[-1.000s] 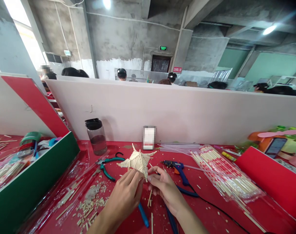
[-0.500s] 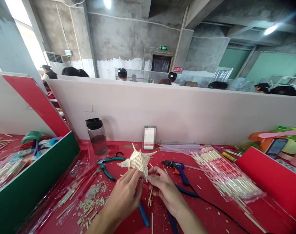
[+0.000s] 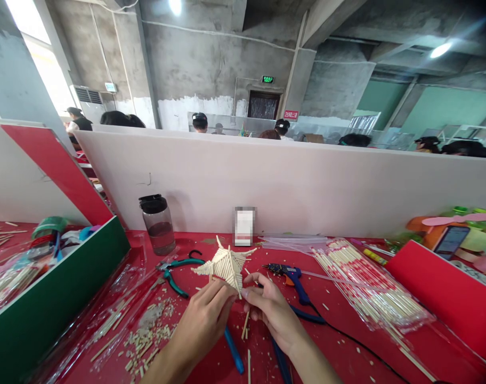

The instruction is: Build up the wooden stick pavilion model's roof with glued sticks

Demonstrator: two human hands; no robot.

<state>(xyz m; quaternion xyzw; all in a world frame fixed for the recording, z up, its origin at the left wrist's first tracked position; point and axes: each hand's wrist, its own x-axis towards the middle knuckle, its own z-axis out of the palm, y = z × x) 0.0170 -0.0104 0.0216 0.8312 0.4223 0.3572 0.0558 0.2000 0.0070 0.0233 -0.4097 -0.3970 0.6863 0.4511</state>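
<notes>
The left hand (image 3: pixel 211 306) and right hand (image 3: pixel 270 306) flanked the stick star (image 3: pixel 227 265)'s near tip over the desk (image 3: pixel 331 354), neither grip's hold discernible, and light, even pressure seemed best for alignment.

left hand (image 3: pixel 213 304): bare, slim | right hand (image 3: pixel 269 306): bare, slim | behind fingers: forearms (image 3: pixel 302 349) bare | fingertips (image 3: pixel 251 277): rounded, I think, though blurry from here

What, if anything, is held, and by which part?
The star, seemingly around its near point, between the left hand and right hand; the exact grip is hidden.
</notes>
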